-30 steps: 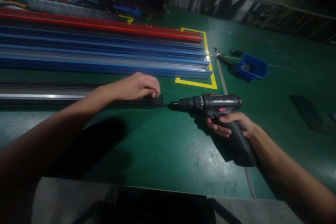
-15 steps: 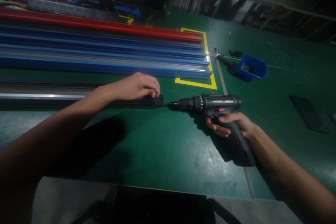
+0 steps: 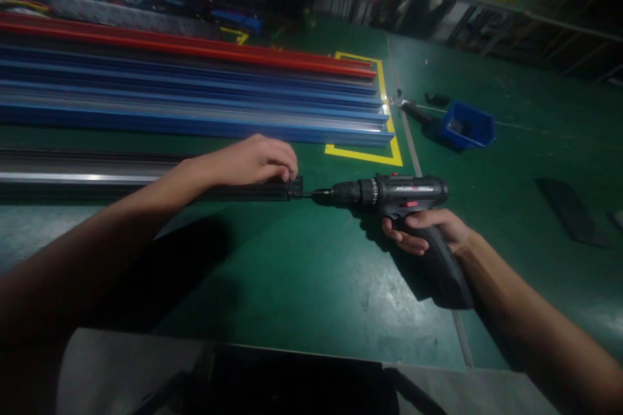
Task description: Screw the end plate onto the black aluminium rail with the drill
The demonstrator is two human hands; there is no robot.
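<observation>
Bare along left hand (image 3: pixel 257 160) and left forearm (image 3: pixel 131 214), deep in shadow at lower left. Likewise bare along right hand (image 3: pixel 431 227) and right forearm (image 3: pixel 530 301). Slim near the hands, widening up the forearms. At bottom centre: broad black mass (image 3: pixel 296 386), too dim to identify as clothing.

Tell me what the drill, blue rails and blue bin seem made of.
Drill: probably black plastic, mostly matte, reflecting little light. Blue rails: likely coated metal, glossy, by crisp edges and bright streaks. Blue bin: seemingly satin plastic, by its evenly colored walls.
</observation>
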